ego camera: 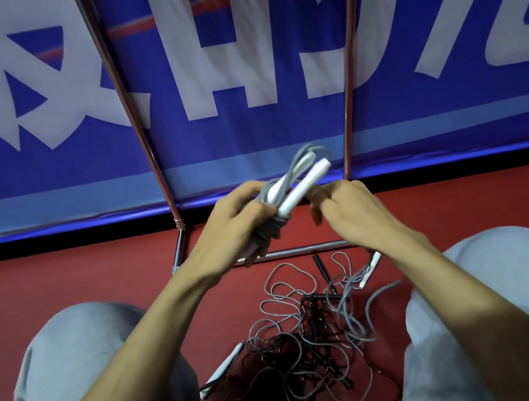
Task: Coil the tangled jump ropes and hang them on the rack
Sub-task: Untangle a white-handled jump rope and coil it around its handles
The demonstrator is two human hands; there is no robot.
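One coil nearly done.
Left hand [236, 224] grips the coiled grey jump rope [272, 225]; right hand [352, 212] fingers [323, 194] curl at its handle, hold unclear; rack [296, 250] next.

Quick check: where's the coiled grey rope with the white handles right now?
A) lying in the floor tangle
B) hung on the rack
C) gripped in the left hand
C: the left hand grips the coiled grey rope, held up before the rack, above the floor tangle.

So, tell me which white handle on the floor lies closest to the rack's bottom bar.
The white handle beside the right forearm, just below the bottom bar; the other floor handle lies by the left knee.
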